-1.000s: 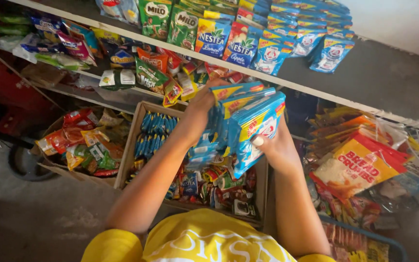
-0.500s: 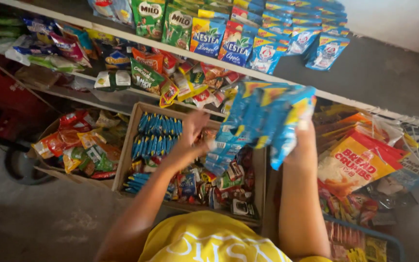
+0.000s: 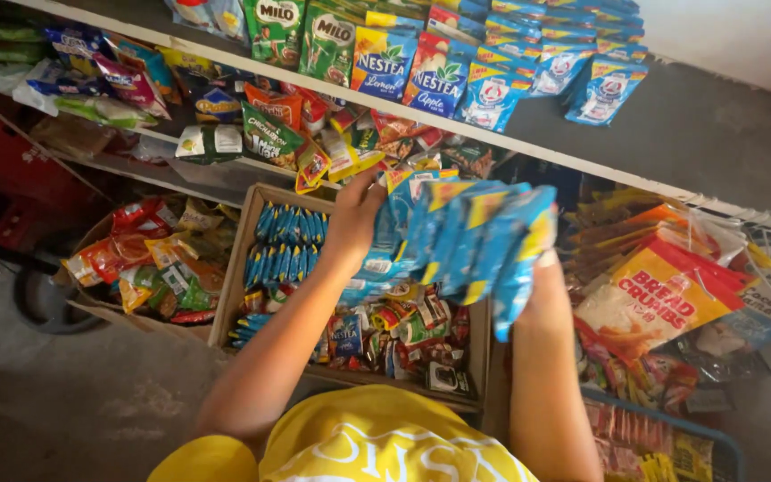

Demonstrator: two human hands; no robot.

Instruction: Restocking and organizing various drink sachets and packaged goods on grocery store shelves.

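A fanned strip of joined blue foil sachets with yellow corners [image 3: 470, 236] is held up above an open wooden crate [image 3: 243, 268], which serves as the landmark here. The left hand [image 3: 356, 217] is raised over the middle of the crate, its fingers closed on the left end of the strip, with the thumb and fingertips pressed into the packets. The right hand [image 3: 542, 286] is placed at the right end of the strip, just past the crate's right wall; most of it is hidden behind the hanging sachets, so whether its fingers are curled or spread cannot be told, though the strip rests against it.

Inside the crate, rows of small blue sachets [image 3: 283, 241] are packed along the left side, and a jumble of mixed small packets [image 3: 399, 326] is seen on the right side, under the held strip. To the left of the crate, a cardboard box of red, orange and green snack packets [image 3: 149, 259] is set. Above the crate, a white shelf edge [image 3: 493, 134] is hung with green, yellow and blue drink-mix sachets [image 3: 385, 54]. To the right of the crate, an orange and yellow bag of crumbs [image 3: 662, 295] is leaned among other bags.
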